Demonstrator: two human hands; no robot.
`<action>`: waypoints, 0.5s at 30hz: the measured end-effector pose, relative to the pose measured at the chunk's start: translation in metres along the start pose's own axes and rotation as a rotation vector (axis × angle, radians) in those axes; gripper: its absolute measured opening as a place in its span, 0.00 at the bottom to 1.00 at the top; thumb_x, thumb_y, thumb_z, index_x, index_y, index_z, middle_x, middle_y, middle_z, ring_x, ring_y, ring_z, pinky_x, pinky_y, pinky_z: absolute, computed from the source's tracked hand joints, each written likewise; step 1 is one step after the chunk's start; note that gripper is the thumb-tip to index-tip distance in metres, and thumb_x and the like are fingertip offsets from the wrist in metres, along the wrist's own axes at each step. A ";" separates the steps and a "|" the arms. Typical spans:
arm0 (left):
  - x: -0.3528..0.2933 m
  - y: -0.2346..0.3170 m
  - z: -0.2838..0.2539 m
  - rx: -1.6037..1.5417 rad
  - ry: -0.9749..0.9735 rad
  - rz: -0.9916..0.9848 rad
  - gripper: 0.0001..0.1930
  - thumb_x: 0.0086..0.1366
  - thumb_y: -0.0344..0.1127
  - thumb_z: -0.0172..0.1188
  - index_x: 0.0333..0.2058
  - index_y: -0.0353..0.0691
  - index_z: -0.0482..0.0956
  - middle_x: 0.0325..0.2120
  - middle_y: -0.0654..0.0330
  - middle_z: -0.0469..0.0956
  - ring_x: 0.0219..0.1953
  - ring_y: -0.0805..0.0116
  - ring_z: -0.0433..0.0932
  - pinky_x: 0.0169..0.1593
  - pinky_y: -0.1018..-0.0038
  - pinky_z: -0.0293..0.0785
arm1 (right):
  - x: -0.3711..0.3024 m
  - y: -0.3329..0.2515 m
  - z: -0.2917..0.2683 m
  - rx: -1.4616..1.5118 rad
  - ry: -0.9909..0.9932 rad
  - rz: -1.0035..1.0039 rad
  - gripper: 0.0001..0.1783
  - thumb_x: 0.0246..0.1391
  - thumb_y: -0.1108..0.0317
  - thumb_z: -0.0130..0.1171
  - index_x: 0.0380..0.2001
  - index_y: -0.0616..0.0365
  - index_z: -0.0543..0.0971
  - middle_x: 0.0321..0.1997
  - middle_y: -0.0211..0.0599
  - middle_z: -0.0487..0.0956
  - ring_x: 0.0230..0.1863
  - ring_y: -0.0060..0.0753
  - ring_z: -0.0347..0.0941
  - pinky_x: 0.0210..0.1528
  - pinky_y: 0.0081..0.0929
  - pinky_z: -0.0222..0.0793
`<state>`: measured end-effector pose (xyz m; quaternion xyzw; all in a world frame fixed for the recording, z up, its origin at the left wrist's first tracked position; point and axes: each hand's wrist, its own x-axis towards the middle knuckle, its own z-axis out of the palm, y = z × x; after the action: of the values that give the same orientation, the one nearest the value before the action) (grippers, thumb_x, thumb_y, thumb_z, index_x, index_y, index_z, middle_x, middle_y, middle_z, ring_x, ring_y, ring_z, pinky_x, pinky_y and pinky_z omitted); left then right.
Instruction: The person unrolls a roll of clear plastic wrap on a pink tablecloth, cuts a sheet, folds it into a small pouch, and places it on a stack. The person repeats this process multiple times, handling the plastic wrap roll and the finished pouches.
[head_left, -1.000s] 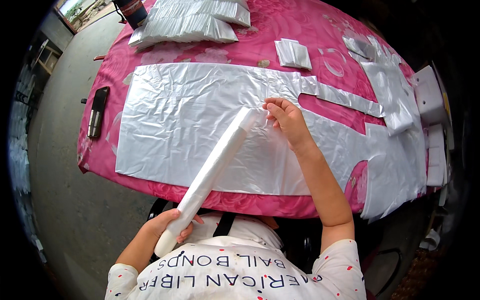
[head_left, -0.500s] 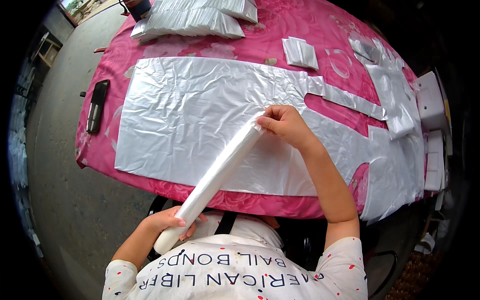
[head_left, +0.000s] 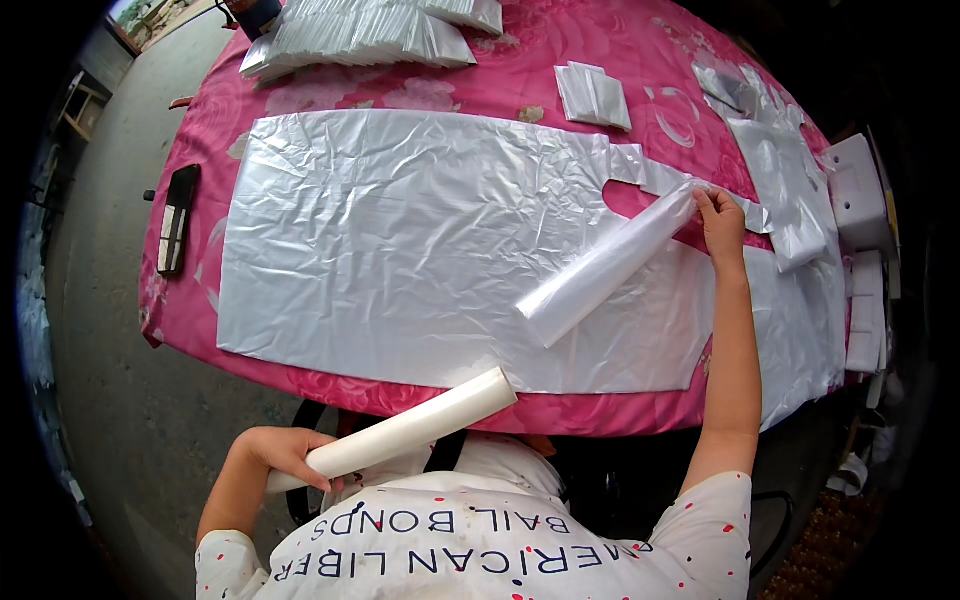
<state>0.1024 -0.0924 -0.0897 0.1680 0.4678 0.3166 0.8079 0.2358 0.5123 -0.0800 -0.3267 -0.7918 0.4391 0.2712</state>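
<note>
My left hand grips the near end of a white tube held in front of my chest, below the table edge. My right hand pinches the far end of a rolled clear plastic sleeve, which lies slanted over a large silvery plastic sheet. That sheet is spread flat on the pink flowered tablecloth and has a cut-out notch by my right hand.
Stacks of folded plastic bags sit at the table's far edge, a small folded pile right of them. More plastic pieces and white boxes lie at the right. A black device rests at the left edge.
The plastic sleeve has come off the white tube. My right hand carried it right and away over the sheet, while my left hand kept the bare tube near my chest.
</note>
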 end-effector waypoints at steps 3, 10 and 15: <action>-0.010 0.056 0.003 0.464 0.146 -0.017 0.21 0.50 0.34 0.67 0.43 0.35 0.74 0.32 0.60 0.79 0.36 0.71 0.78 0.42 0.74 0.72 | -0.010 -0.020 0.024 0.090 -0.088 -0.031 0.09 0.54 0.66 0.58 0.27 0.61 0.77 0.23 0.20 0.71 0.24 0.11 0.62 0.28 0.11 0.59; 0.031 0.182 0.020 1.221 0.593 0.282 0.25 0.41 0.37 0.68 0.41 0.42 0.75 0.32 0.55 0.78 0.35 0.57 0.77 0.40 0.66 0.72 | -0.021 -0.063 0.106 0.204 -0.382 -0.015 0.08 0.52 0.68 0.59 0.29 0.62 0.77 0.23 0.22 0.73 0.24 0.11 0.63 0.27 0.12 0.60; 0.085 0.174 0.004 1.825 0.793 1.081 0.22 0.51 0.41 0.62 0.42 0.34 0.72 0.38 0.56 0.73 0.42 0.62 0.74 0.52 0.62 0.68 | -0.023 -0.079 0.136 0.191 -0.484 -0.055 0.09 0.52 0.66 0.60 0.30 0.62 0.78 0.22 0.22 0.73 0.23 0.12 0.62 0.25 0.15 0.60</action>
<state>0.0752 0.0938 -0.0439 0.7626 0.6132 0.1955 -0.0642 0.1304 0.3927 -0.0777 -0.1635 -0.7971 0.5697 0.1155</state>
